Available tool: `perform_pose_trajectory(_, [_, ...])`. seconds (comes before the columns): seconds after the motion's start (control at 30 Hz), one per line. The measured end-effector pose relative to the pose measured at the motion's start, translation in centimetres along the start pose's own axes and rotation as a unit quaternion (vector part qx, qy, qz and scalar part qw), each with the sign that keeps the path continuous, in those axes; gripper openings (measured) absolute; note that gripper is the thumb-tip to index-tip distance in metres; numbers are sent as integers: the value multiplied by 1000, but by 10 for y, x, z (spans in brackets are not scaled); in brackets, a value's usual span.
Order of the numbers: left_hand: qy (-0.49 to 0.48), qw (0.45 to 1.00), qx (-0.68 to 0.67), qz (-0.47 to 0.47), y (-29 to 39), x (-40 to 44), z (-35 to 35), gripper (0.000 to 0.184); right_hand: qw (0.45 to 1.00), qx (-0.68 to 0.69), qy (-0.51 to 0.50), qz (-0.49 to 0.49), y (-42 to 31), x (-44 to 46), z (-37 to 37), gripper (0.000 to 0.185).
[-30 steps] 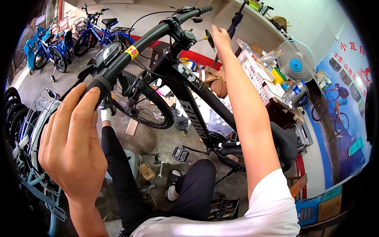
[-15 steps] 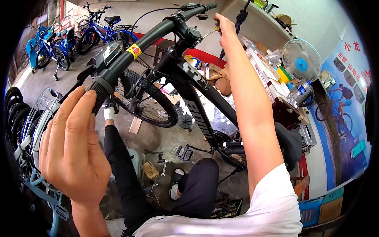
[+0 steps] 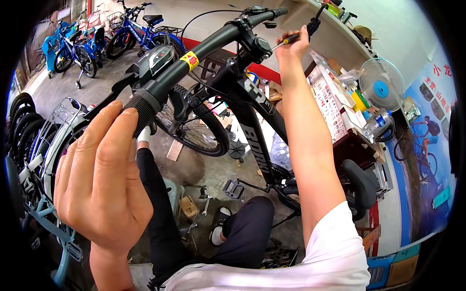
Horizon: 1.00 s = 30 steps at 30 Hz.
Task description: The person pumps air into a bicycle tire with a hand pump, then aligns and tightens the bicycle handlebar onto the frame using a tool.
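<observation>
A black mountain bike (image 3: 255, 140) stands in front of me, its handlebar (image 3: 213, 43) running from near left to far right. At the near end, the fingers of my left hand (image 3: 104, 179) close around the ribbed black grip (image 3: 141, 106); the thumb is mostly hidden. My right hand (image 3: 295, 47), arm stretched out, is shut on a screwdriver (image 3: 292, 39) with a dark and yellow handle. Its thin metal shaft points left to the stem (image 3: 259, 47); whether the tip sits in a bolt, I cannot tell. A yellow sticker (image 3: 190, 59) marks the bar.
Below the bike lie a wrench (image 3: 207, 205), a small wooden block (image 3: 188, 207) and other tools. A cluttered bench (image 3: 335, 109) with a fan (image 3: 382, 85) stands at right. Blue bicycles (image 3: 133, 31) are parked behind; a light-blue bicycle frame (image 3: 51, 225) is close on my left.
The view has shifted, so bike and hands appear further right. My right hand's fingers have changed position on the screwdriver, and more of its handle shows. My left hand stays on the grip.
</observation>
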State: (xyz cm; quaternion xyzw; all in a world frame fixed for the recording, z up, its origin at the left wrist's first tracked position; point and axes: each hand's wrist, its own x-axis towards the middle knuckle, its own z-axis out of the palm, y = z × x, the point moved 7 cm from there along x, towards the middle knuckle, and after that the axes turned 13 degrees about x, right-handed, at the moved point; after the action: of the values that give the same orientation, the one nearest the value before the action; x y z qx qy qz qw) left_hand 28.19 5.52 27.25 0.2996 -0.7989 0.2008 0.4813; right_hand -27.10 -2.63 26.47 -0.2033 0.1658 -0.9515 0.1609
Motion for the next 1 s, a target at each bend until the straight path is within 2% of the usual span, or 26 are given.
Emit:
perform_pose_trajectory(0.03, [0,1000,2,0,-1,0,1,23,1000,1,0,2,3,-2,0,30])
perform_pose_trajectory(0.1, [8,1000,-1,9,-1,0,1,22,997,-22,69,17,9,-3,-10,29])
perform_pose_trajectory(0.27, [2,1000,4,4,0,-1,1,22,988,-133,54,61,26,4,-49,23])
perform_pose_trajectory(0.33, [5,1000,4,3,-2,0,1,22,986,-153,39,56,24,-8,-49,27])
perform_pose_trajectory(0.37, [4,1000,2,3,-3,0,2,22,975,-195,63,84,23,-11,-51,38])
perform_pose_trajectory(0.4, [12,1000,-2,9,-3,-1,2,23,975,-198,66,82,15,-18,-48,38])
perform_pose_trajectory(0.47, [23,1000,-14,14,-1,0,1,23,879,-462,75,88,-5,-34,-43,52])
perform_pose_trajectory(0.5, [14,1000,-10,13,-1,-1,1,23,820,-566,85,18,-16,-22,-50,65])
perform_pose_trajectory(0.53, [7,1000,-5,11,-1,0,1,24,764,-642,60,10,-20,-12,-48,69])
perform_pose_trajectory(0.6, [17,1000,-8,3,-2,1,-1,23,812,-563,43,151,-17,-30,-50,69])
perform_pose_trajectory(0.7, [4,1000,-7,12,-2,2,1,21,815,-528,13,239,-11,-38,-41,62])
perform_pose_trajectory(0.83, [10,1000,-16,8,-4,-1,1,21,837,-495,-19,232,-6,-25,-49,49])
perform_pose_trajectory(0.93, [0,1000,-13,-4,-4,-2,0,21,900,-380,-42,210,-5,-16,-45,34])
perform_pose_trajectory(1.0, [8,1000,-12,4,-4,-1,1,21,939,-274,-39,204,1,-19,-46,33])
